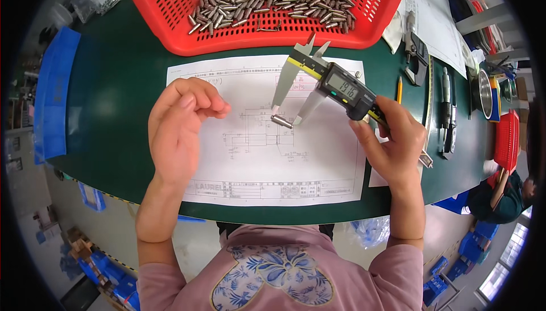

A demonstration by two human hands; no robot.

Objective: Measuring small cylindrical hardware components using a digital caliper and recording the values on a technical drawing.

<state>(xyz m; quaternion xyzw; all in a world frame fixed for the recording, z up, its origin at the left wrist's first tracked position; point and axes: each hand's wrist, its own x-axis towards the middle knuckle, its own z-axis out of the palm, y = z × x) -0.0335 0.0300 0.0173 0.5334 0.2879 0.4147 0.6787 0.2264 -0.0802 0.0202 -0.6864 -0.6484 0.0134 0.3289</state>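
Observation:
My right hand (396, 140) grips a digital caliper (347, 86) by its slide end, the lit display facing up. Between the caliper's lower jaws sits a small metal pin (281, 121), lying at a slant. My left hand (181, 126) is raised to the left of the pin, its fingers loosely bent with nothing visible in them. Below the caliper lies a paper technical drawing (256, 169) of a stepped shaft. Beyond it stands a red perforated basket (170, 35) holding many similar metal pins (273, 4).
Right of the drawing lie a yellow pencil (400, 90), a micrometer (417, 55) and another measuring tool (447, 112). A blue bin (57, 92) stands at the left on the green table (114, 140). Another person (506, 197) is at the far right beside a red basket (507, 140).

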